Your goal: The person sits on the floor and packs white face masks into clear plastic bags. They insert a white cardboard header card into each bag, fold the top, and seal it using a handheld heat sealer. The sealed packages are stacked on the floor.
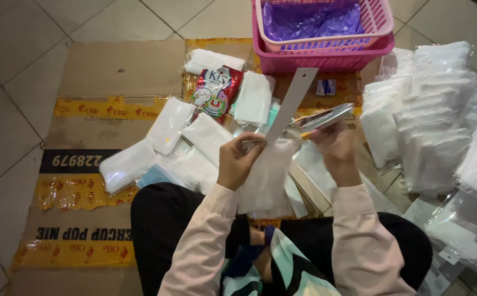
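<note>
- Two hands work above the lap of a person sitting cross-legged on flattened cardboard (112, 71) laid over a tiled floor (8, 82).
- Left hand (239, 159): its fingers are curled closed on the top edge of a clear plastic bag (266, 175) with white contents, which hangs down between the hands over the lap.
- Right hand (338, 147): its fingers are pinched closed on the same bag's mouth; it also seems to grip a shiny packet (326, 117), though blur leaves that grip hard to make out.
- A long grey card strip (293, 101) rises from the bag's mouth, tilted towards the baskets.
- Loose white packets (167, 125) lie spread on the cardboard just beyond the knees, with one red printed pouch (216, 90) among them.
- Two nested pink baskets (326, 57), cut off by the top edge, hold purple plastic (309, 22).
- A heap of sealed clear bags (430, 109) sits to the right, partly out of frame.
</note>
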